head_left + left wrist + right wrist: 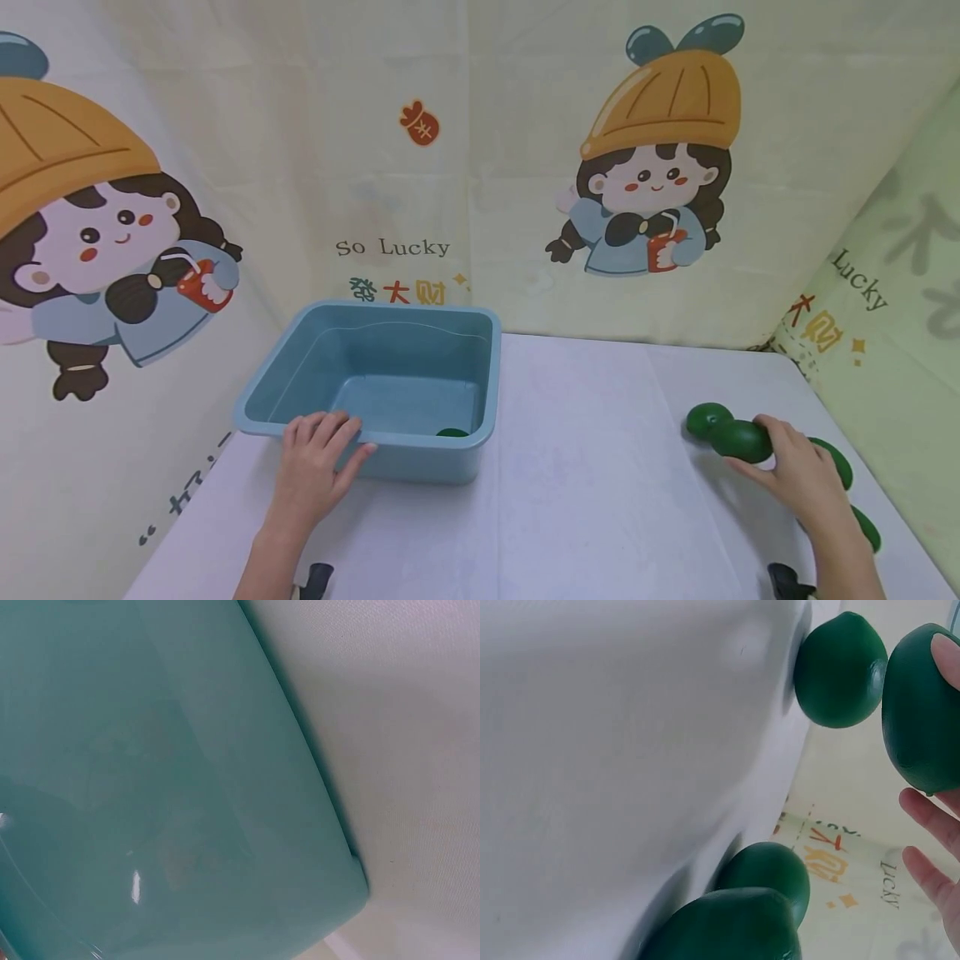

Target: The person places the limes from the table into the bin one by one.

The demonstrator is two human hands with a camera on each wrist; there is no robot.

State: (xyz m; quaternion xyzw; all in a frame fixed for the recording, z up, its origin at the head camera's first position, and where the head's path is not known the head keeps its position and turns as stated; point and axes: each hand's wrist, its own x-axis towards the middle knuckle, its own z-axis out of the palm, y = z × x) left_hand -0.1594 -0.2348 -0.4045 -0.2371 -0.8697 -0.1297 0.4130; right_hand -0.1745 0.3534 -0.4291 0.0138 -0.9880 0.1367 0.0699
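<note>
My left hand (315, 471) holds the front rim of a blue plastic basin (450, 462), fingers over the edge and thumb along the outer wall. The left wrist view is filled by the basin's smooth outer side (172, 787); no fingers show there. On the right, my right hand (806, 475) grips a dark green lime-like fruit (741, 441) between thumb and fingers. In the right wrist view this fruit (922, 720) is off the white table. Another green fruit (705, 419) sits just behind it. Part of a green fruit (453, 432) shows inside the basin.
Two more green fruits (834, 460) (868, 529) lie by my right forearm, partly hidden by it. White cloth covers the table (585, 467). Printed curtains (510, 167) hang behind and along the right side, close to the table's edges.
</note>
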